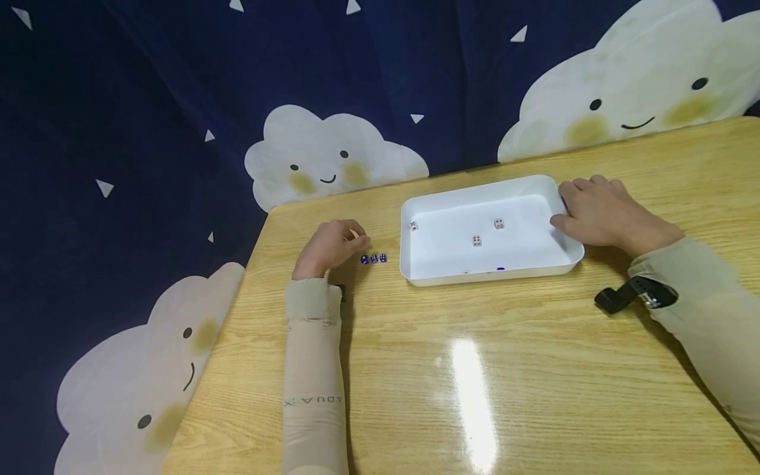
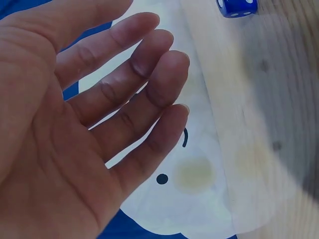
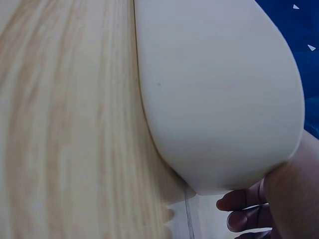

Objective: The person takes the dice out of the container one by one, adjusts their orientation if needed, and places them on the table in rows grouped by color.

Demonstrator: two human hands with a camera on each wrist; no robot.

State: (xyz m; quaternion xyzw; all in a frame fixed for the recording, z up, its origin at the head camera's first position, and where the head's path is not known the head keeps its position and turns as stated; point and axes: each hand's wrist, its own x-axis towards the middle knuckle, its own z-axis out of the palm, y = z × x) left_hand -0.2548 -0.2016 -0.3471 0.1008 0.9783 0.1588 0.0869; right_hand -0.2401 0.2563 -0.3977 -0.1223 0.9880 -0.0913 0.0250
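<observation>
Three blue dice [image 1: 374, 258] lie in a row on the table, left of a white tray [image 1: 555, 265]. Just beside this row is my left hand [image 1: 332, 245], its fingers loosely bent and holding nothing; in the left wrist view its palm faces the camera, with one blue die [image 2: 237, 7] at the top edge. My right hand [image 1: 600, 211] grips the tray's right end, thumb over the rim and fingers outside. Inside the tray are white dice [image 1: 477, 241] with red and dark dots. The tray's near wall mostly hides a blue die [image 1: 501, 268] and others.
The wooden table [image 1: 404, 369] ends at a dark blue curtain [image 1: 178, 99] with white clouds, along the back and left. A black strap [image 1: 632, 293] is on the right sleeve. Light glares off the table in front of the tray.
</observation>
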